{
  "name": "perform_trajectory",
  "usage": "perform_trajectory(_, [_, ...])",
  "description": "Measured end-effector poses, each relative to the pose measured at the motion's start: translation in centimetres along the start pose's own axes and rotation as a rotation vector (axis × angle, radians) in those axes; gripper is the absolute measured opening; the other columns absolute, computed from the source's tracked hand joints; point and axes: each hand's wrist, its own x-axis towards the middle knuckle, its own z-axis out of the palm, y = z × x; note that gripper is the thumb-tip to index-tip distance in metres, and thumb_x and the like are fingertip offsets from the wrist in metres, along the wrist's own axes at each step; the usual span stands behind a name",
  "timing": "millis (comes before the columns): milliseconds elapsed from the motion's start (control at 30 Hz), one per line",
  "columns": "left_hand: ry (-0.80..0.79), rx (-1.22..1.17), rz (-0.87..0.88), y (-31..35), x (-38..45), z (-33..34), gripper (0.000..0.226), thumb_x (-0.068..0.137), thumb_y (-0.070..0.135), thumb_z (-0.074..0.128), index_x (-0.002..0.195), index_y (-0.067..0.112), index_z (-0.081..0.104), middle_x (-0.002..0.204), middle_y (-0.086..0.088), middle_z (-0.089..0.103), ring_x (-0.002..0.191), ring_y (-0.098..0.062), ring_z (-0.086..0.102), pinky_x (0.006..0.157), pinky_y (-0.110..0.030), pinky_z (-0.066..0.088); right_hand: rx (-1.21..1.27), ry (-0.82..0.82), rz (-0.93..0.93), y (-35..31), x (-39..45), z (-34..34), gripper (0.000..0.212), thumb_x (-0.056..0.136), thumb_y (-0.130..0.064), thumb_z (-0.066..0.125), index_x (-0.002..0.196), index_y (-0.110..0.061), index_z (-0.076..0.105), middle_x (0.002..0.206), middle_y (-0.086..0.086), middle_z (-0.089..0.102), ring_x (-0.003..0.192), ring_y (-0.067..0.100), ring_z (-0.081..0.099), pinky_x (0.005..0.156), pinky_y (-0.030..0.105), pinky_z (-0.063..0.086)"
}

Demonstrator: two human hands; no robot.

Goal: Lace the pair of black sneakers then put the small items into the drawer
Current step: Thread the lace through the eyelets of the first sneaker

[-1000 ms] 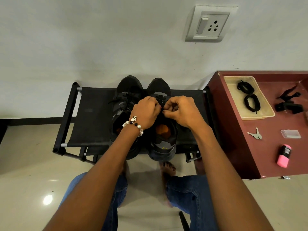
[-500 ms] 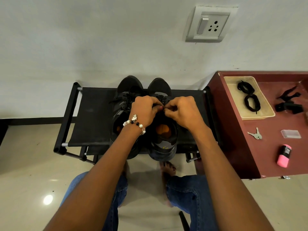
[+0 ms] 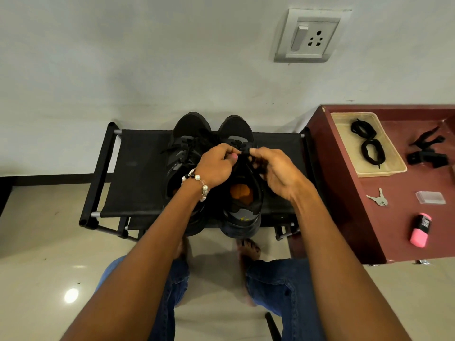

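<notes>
Two black sneakers stand side by side on a black shoe rack [image 3: 138,168], toes to the wall. The left sneaker [image 3: 187,134] is laced. Over the tongue of the right sneaker [image 3: 242,200], my left hand [image 3: 216,166] and my right hand [image 3: 275,171] each pinch an end of its black lace [image 3: 242,150]. On the maroon cabinet [image 3: 344,193] lie keys [image 3: 378,198], a clear plastic case [image 3: 429,197], a pink eraser-like item [image 3: 421,230] and a black clip [image 3: 427,151].
A beige tray [image 3: 386,172] on the cabinet holds coiled black laces [image 3: 369,146]. A wall socket [image 3: 310,35] sits above. My bare feet and jeans are below the rack on a glossy tiled floor [image 3: 49,254].
Both hands have drawn slightly apart over the right sneaker, the right hand pulling its lace end to the right. The shoes have not moved.
</notes>
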Motion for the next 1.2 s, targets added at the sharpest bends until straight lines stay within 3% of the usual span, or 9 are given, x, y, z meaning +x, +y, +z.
perform_trajectory(133, [0.118,0.182,0.163,-0.2,0.0,-0.1,0.015,0.087,0.02,0.07,0.1,0.013,0.07,0.097,-0.004,0.07,0.09,-0.017,0.064,0.084,-0.032,0.052,-0.152,-0.143,-0.065,-0.5,-0.8,-0.6,0.012,0.085,-0.017,0.072,0.08,-0.008,0.068,0.083,0.005,0.07,0.081,0.011,0.068,0.067,0.017,0.05])
perform_trajectory(300, [0.192,0.031,0.004,-0.3,0.2,0.2,0.008,0.088,0.018,0.068,0.092,0.011,0.07,0.091,-0.006,0.07,0.088,-0.023,0.066,0.085,-0.039,0.055,0.195,-0.034,0.047,-0.7,-0.5,-2.4,0.019,0.082,-0.025,0.064,0.063,-0.024,0.062,0.075,-0.006,0.066,0.089,0.013,0.06,0.088,0.04,0.038])
perform_trajectory(433, [0.12,-0.351,-0.129,0.6,0.1,0.0,0.019,0.093,0.012,0.058,0.076,0.014,0.067,0.087,-0.008,0.071,0.09,-0.025,0.066,0.085,-0.04,0.054,0.69,0.025,-0.033,-1.3,-0.8,-3.7,0.022,0.077,-0.035,0.06,0.06,-0.024,0.05,0.071,-0.005,0.055,0.078,0.014,0.061,0.094,0.045,0.037])
perform_trajectory(600, [0.041,-1.037,-0.241,1.4,-0.5,-1.2,0.021,0.092,0.017,0.048,0.073,0.02,0.055,0.068,0.005,0.059,0.072,-0.014,0.058,0.084,-0.037,0.045,1.186,0.253,-0.282,-1.0,-0.8,-5.8,0.015,0.09,-0.023,0.053,0.077,-0.019,0.059,0.051,-0.005,0.037,0.044,0.01,0.034,0.062,0.025,0.042])
perform_trajectory(833, [0.154,-1.337,-0.014,1.4,-0.4,-2.2,0.029,0.095,0.011,0.045,0.106,0.032,0.062,0.07,0.003,0.054,0.056,-0.012,0.044,0.062,-0.03,0.045,0.683,0.543,-0.156,-0.3,0.2,-5.7,0.041,0.097,-0.001,0.035,0.115,-0.032,0.056,0.061,-0.002,0.044,0.043,0.009,0.028,0.047,0.022,0.032])
perform_trajectory(967, [0.236,-1.249,0.037,1.3,-0.1,-2.6,0.046,0.097,0.004,0.043,0.126,0.038,0.055,0.083,-0.001,0.066,0.051,-0.011,0.04,0.053,-0.026,0.043,0.691,0.603,-0.171,-0.5,0.1,-5.8,0.072,0.094,0.007,0.03,0.146,-0.042,0.025,0.074,0.005,0.055,0.047,0.011,0.037,0.046,0.022,0.037])
perform_trajectory(1033, [0.284,-1.04,-0.068,1.4,0.1,-2.6,0.036,0.099,0.006,0.044,0.124,0.027,0.056,0.09,-0.006,0.067,0.052,-0.011,0.044,0.056,-0.026,0.046,0.509,0.632,-0.093,-0.4,-0.1,-5.7,0.059,0.094,0.005,0.035,0.143,-0.028,0.034,0.083,0.011,0.059,0.054,0.015,0.049,0.054,0.03,0.05])
perform_trajectory(1100, [0.294,-0.705,-0.153,1.2,0.2,-2.2,0.023,0.099,0.01,0.047,0.118,0.019,0.057,0.103,-0.011,0.067,0.057,-0.011,0.052,0.064,-0.027,0.05,0.013,0.657,0.035,-0.3,-0.3,-5.3,0.014,0.095,-0.006,0.049,0.104,-0.01,0.059,0.091,0.017,0.063,0.067,0.024,0.061,0.063,0.037,0.058])
perform_trajectory(1200, [0.387,-0.082,-0.028,0.4,0.5,-1.8,0.042,0.096,0.015,0.053,0.137,0.014,0.047,0.119,-0.01,0.063,0.093,-0.021,0.064,0.091,-0.035,0.051,-0.883,0.56,0.174,0.3,-0.4,-4.7,0.025,0.09,-0.03,0.068,0.087,-0.007,0.058,0.105,0.021,0.064,0.099,0.04,0.062,0.08,0.043,0.053])
